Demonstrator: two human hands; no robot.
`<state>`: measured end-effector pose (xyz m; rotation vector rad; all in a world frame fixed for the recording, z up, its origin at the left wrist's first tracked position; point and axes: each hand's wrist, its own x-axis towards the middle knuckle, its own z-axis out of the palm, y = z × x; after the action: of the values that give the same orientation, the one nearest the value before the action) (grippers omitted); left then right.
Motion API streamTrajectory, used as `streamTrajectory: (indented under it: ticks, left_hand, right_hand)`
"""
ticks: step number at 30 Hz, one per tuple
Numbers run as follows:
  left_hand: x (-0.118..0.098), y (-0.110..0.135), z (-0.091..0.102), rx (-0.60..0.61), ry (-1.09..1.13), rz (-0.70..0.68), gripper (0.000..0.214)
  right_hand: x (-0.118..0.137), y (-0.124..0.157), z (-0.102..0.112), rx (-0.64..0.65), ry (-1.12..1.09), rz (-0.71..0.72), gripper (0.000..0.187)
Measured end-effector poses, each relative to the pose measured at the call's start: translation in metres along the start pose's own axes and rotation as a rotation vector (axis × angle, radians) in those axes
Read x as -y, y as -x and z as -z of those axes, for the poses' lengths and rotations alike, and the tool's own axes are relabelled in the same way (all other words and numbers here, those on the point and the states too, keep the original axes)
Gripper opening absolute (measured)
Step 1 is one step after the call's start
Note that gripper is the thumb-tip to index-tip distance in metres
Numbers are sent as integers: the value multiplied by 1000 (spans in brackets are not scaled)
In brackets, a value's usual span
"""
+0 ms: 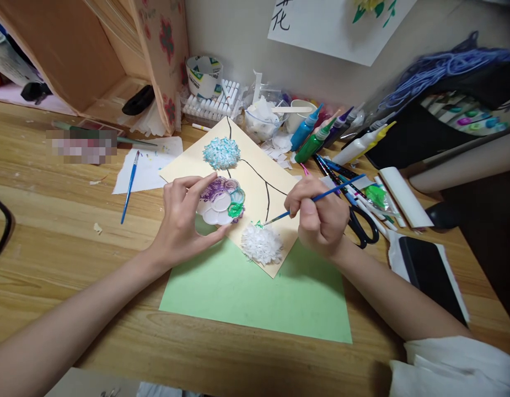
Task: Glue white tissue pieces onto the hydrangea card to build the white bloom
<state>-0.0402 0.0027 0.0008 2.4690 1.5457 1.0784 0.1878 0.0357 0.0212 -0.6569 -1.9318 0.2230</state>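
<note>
My left hand grips a white flower-shaped paint palette with purple and green paint, held over a cream sheet of paper. My right hand is closed round a blue paintbrush. Its tip touches a green mark beside a white tissue-paper flower on the cream sheet. A blue and white tissue flower sits higher up, joined by black painted stems. A light green sheet lies under the cream one.
Paint bottles, markers and black scissors crowd the right. A second blue brush lies on white paper at left. A tape roll, a marker box and a cup of tissue scraps stand behind. A wooden shelf is at back left.
</note>
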Motion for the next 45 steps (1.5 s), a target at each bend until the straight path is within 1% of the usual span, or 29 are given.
streamTrajectory:
  ticks: [8, 15, 22, 27, 33, 35, 38, 40, 42, 45]
  left_hand:
    - [0, 1, 0, 9, -11, 9, 78]
    - [0, 1, 1, 6, -6, 10, 79]
    - [0, 0, 1, 19, -20, 24, 80]
    - [-1, 0, 1, 12, -7, 14, 78]
    - [0, 0, 1, 4, -13, 2, 77]
    - [-1, 0, 1, 12, -20, 12, 77]
    - [0, 0, 1, 16, -19, 15, 78]
    - [0, 0, 1, 13, -16, 10, 78]
    - [0, 0, 1, 13, -16, 9, 78]
    - [-1, 0, 1, 23, -11, 13, 80]
  right_hand:
    - [0, -2, -2, 100, 16, 20, 20]
    - [-1, -1, -2, 66, 28, 33, 20]
    - [0, -2, -2, 78, 26, 40, 19]
    - [1, -3, -1, 53, 36, 27, 21]
    - [2, -2, -1, 93, 25, 11, 21]
    - [2, -1, -1, 38, 2, 10, 21]
    - [2, -1, -1, -111, -29, 33, 19]
    - [3, -1, 0, -145, -42, 64, 18]
    - [5, -1, 1, -117, -49, 83, 18]
    - [8, -2, 0, -30, -55, 88, 17]
